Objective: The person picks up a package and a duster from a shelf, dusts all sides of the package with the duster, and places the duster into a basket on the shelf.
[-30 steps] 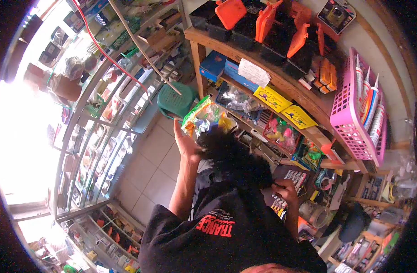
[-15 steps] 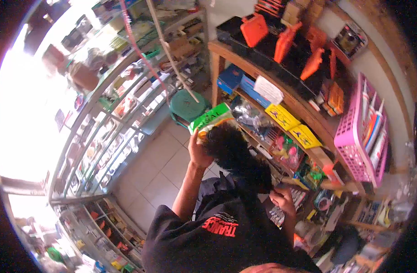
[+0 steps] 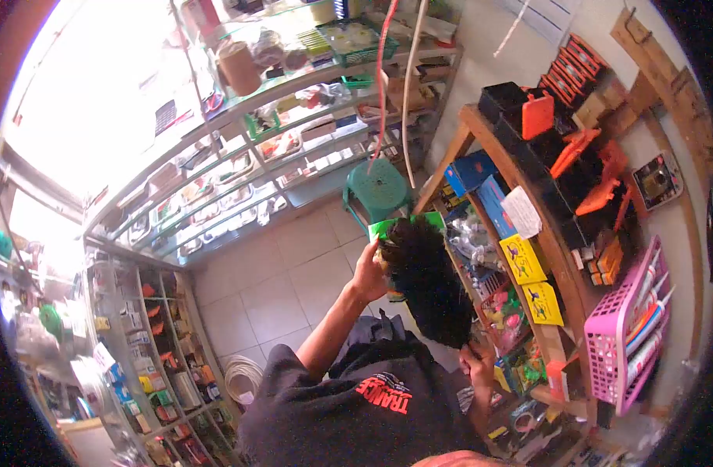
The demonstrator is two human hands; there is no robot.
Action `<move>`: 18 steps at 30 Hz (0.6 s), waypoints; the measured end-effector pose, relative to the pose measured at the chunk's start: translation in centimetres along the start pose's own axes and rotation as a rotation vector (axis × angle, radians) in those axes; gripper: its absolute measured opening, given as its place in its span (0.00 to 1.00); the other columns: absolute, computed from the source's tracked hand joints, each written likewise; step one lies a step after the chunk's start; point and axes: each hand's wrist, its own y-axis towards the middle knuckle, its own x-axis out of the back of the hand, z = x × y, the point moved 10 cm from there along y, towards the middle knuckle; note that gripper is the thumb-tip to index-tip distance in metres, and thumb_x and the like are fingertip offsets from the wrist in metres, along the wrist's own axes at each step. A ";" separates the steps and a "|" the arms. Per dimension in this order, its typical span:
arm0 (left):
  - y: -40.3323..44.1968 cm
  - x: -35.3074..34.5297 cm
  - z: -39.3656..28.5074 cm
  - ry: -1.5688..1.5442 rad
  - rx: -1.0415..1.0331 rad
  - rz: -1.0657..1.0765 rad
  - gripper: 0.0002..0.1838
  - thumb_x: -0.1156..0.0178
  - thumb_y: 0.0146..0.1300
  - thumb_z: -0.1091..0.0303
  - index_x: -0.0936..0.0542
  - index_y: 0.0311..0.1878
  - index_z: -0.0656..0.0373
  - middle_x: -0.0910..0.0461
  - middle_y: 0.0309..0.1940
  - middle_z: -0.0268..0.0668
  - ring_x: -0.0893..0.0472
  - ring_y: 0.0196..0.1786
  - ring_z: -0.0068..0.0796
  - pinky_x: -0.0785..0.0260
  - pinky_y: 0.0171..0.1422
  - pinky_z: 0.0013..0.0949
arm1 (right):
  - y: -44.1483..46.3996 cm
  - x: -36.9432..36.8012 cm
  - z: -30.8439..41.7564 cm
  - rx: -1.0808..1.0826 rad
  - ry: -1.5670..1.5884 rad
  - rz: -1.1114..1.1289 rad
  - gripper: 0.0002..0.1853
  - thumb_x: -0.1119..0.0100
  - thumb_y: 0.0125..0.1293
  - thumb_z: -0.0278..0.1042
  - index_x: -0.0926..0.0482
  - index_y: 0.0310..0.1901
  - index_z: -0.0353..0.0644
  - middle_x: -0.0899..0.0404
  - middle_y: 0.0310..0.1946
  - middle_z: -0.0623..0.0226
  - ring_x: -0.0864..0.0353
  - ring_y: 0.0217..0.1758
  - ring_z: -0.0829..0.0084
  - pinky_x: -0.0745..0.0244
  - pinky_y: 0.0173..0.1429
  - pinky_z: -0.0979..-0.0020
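Note:
My left hand (image 3: 368, 274) is closed on the left edge of a packet with a green top (image 3: 381, 227). A black fluffy duster (image 3: 428, 272) lies across the packet and hides most of it. At the duster's lower right end is my right hand (image 3: 478, 364), its fingers wrapped around that end. Both hands are in front of my dark shirt (image 3: 356, 397).
A green stool (image 3: 378, 187) stands beyond the packet. Glass shelves (image 3: 247, 163) with small goods line the left. A wooden shelf (image 3: 520, 194) at the right bears black bins with orange lids. A pink basket (image 3: 605, 366) holds tubes.
The view has turned, so the stool and shelves appear farther right. The packet has tilted and the duster now covers more of it. My left hand's fingers have closed from a more stretched pose.

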 end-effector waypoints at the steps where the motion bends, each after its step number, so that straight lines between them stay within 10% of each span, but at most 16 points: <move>1: -0.4 -0.2 -0.4 0.012 -0.030 0.034 0.42 0.59 0.63 0.32 0.36 0.69 0.57 0.32 0.65 0.44 0.32 0.66 0.45 0.42 0.69 0.53 | 0.4 -0.1 0.3 0.044 -0.044 0.013 0.13 0.47 0.67 0.31 0.30 0.23 0.42 0.35 0.14 0.74 0.39 0.12 0.83 0.48 0.16 0.78; 18: -5.8 0.8 -3.1 -0.025 -0.220 0.062 0.46 0.63 0.62 0.29 0.40 0.71 0.60 0.34 0.67 0.45 0.33 0.67 0.48 0.45 0.71 0.55 | 2.7 -1.6 1.9 0.021 -0.143 0.047 0.07 0.41 0.63 0.31 0.25 0.29 0.39 0.30 0.16 0.73 0.37 0.13 0.83 0.46 0.18 0.78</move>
